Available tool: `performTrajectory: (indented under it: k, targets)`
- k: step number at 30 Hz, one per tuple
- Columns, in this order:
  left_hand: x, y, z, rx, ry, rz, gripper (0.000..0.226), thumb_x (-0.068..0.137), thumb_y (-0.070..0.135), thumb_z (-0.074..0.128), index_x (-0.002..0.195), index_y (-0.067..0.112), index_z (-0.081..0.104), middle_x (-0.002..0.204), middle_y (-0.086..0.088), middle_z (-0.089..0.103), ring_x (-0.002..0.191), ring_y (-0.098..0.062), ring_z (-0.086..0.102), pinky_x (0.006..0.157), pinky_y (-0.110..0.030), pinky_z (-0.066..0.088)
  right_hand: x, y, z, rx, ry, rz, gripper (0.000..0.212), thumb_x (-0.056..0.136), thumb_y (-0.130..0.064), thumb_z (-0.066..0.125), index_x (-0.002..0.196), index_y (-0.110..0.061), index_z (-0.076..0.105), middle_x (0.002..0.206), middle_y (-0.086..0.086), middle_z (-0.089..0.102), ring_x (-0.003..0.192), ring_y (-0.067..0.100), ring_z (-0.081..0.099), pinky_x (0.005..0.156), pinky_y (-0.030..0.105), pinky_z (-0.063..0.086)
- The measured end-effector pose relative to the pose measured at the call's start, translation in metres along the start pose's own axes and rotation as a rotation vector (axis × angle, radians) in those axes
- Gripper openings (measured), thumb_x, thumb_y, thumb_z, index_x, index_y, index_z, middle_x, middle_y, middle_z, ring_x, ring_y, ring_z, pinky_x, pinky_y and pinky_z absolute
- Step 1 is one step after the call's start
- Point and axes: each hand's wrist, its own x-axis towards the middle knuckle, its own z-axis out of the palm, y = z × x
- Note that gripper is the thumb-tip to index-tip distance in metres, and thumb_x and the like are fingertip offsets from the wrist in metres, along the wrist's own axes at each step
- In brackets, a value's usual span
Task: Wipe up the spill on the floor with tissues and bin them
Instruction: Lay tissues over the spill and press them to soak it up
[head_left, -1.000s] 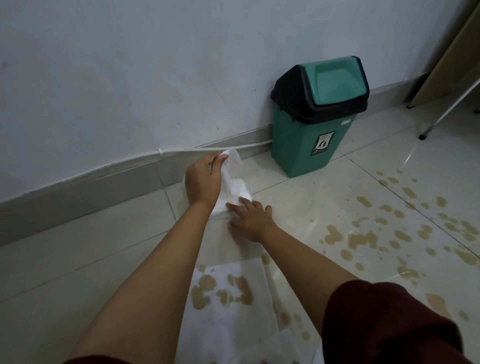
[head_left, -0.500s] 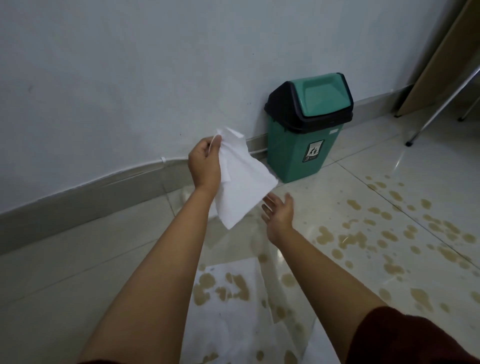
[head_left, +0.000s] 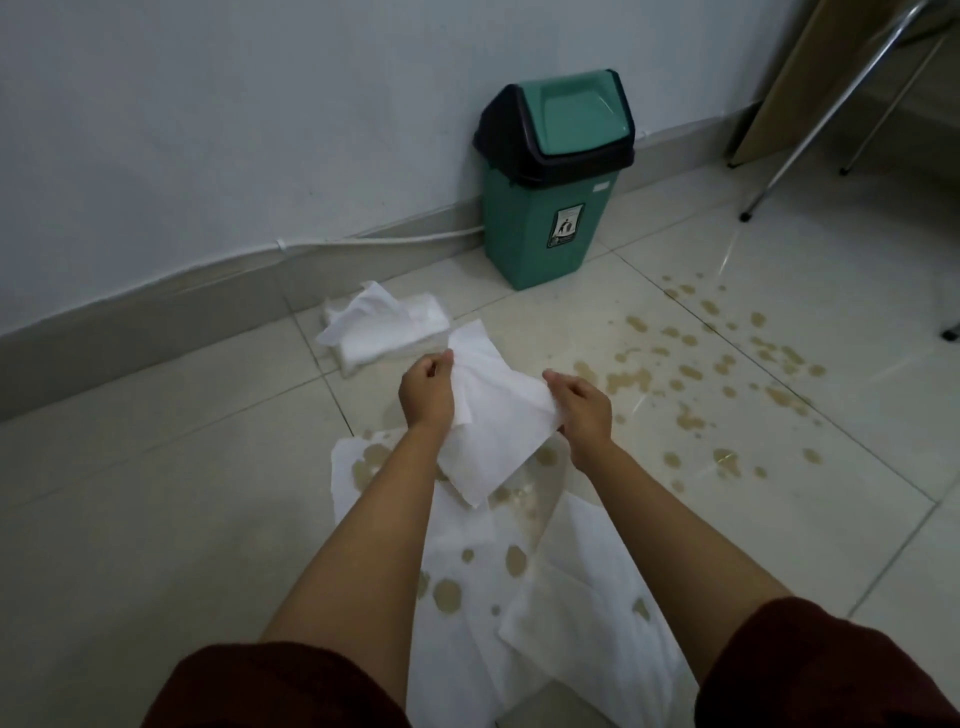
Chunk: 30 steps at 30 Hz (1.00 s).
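A white tissue (head_left: 488, 410) is stretched in the air between both hands. My left hand (head_left: 426, 392) pinches its left edge and my right hand (head_left: 584, 410) pinches its right edge. Below them several white tissues (head_left: 467, 613) lie spread on the tiled floor, soaked through with brown spots. A brown spill (head_left: 691, 374) in many drops and puddles covers the tiles to the right. A tissue pack (head_left: 384, 325) with a sheet sticking out lies on the floor beyond my hands. The green bin (head_left: 550, 202) with a swing lid stands against the wall.
A grey skirting (head_left: 156, 317) with a white cable runs along the wall at the left. Metal chair legs (head_left: 810, 124) and a wooden panel (head_left: 789, 78) stand at the upper right.
My left hand lifted the tissue off the pack and brought it nearer. My right hand, open before, now pinches the tissue's other edge, spreading it between both hands.
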Motion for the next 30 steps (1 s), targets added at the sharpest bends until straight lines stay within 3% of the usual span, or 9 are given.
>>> performTrajectory:
  k: [5,8,11,17,21,23,25,28,30]
  targets:
    - [-0.031,-0.029,-0.002,0.172,-0.011,-0.003,0.022,0.094,0.023,0.055,0.103,0.005,0.063,0.103,-0.009,0.065,0.089,-0.019,0.056,0.077,-0.024,0.039,-0.020,0.024,-0.021,-0.249,-0.009,-0.089,0.031,0.087,-0.050,0.063,0.096,-0.021,0.072,0.095,-0.009,0.068,0.085,-0.001,0.057,0.074,0.018,0.041]
    - [-0.040,-0.039,-0.008,0.273,-0.029,-0.002,0.021,0.095,0.024,0.054,0.102,0.007,0.063,0.100,-0.006,0.064,0.087,-0.017,0.053,0.074,-0.023,0.036,-0.023,0.030,-0.025,-0.384,-0.078,-0.118,0.027,0.082,-0.034,0.074,0.104,-0.019,0.069,0.100,-0.003,0.066,0.088,0.007,0.059,0.072,0.015,0.042]
    - [-0.043,-0.039,-0.012,0.321,-0.029,0.014,0.021,0.095,0.025,0.053,0.099,0.007,0.063,0.097,-0.005,0.063,0.085,-0.018,0.053,0.074,-0.024,0.037,-0.025,0.030,-0.028,-0.406,-0.065,-0.187,0.025,0.083,-0.015,0.071,0.107,-0.013,0.069,0.108,0.000,0.068,0.093,0.012,0.058,0.082,0.020,0.042]
    - [-0.046,-0.034,-0.007,0.303,-0.059,-0.051,0.023,0.098,0.020,0.045,0.106,0.002,0.058,0.109,-0.013,0.062,0.090,-0.019,0.051,0.077,-0.025,0.037,-0.023,0.027,-0.032,-0.336,-0.034,-0.194,0.021,0.086,-0.011,0.068,0.107,-0.013,0.068,0.104,-0.002,0.065,0.092,0.011,0.059,0.086,0.036,0.052]
    - [-0.059,-0.043,-0.007,0.417,-0.114,-0.026,0.022,0.098,0.021,0.044,0.105,0.006,0.058,0.108,-0.011,0.064,0.085,-0.019,0.052,0.073,-0.025,0.037,-0.020,0.029,-0.036,-0.397,-0.040,-0.229,0.017,0.087,-0.008,0.066,0.103,-0.014,0.068,0.105,0.001,0.067,0.094,0.013,0.060,0.087,0.027,0.049]
    - [-0.066,-0.048,-0.008,0.543,-0.116,0.039,0.022,0.097,0.025,0.045,0.105,0.009,0.059,0.106,-0.008,0.065,0.089,-0.022,0.057,0.072,-0.026,0.039,-0.021,0.032,-0.040,-0.484,-0.075,-0.252,0.016,0.089,-0.013,0.064,0.102,-0.021,0.067,0.100,-0.004,0.067,0.094,0.011,0.060,0.077,0.021,0.046]
    - [-0.074,-0.052,-0.009,0.646,-0.071,0.105,0.020,0.095,0.023,0.048,0.108,0.011,0.059,0.110,-0.007,0.061,0.101,-0.024,0.056,0.078,-0.029,0.042,-0.024,0.033,-0.043,-0.558,-0.083,-0.269,0.017,0.089,-0.019,0.062,0.102,-0.028,0.066,0.099,-0.010,0.067,0.091,0.009,0.060,0.071,0.023,0.045]
    - [-0.085,-0.055,-0.008,0.769,0.086,0.235,0.030,0.091,0.017,0.052,0.120,0.011,0.051,0.125,-0.009,0.049,0.119,-0.026,0.043,0.098,-0.034,0.038,-0.028,0.037,-0.041,-0.739,0.022,-0.373,0.022,0.089,-0.025,0.062,0.111,-0.028,0.065,0.114,-0.007,0.062,0.103,0.015,0.056,0.094,0.035,0.043]
    - [-0.094,-0.056,-0.004,0.789,0.050,0.354,0.039,0.094,0.019,0.048,0.132,0.012,0.045,0.138,-0.009,0.042,0.131,-0.025,0.035,0.110,-0.034,0.031,-0.032,0.040,-0.039,-0.794,0.115,-0.424,0.022,0.092,-0.026,0.058,0.113,-0.027,0.064,0.120,-0.003,0.059,0.112,0.019,0.051,0.099,0.035,0.034]
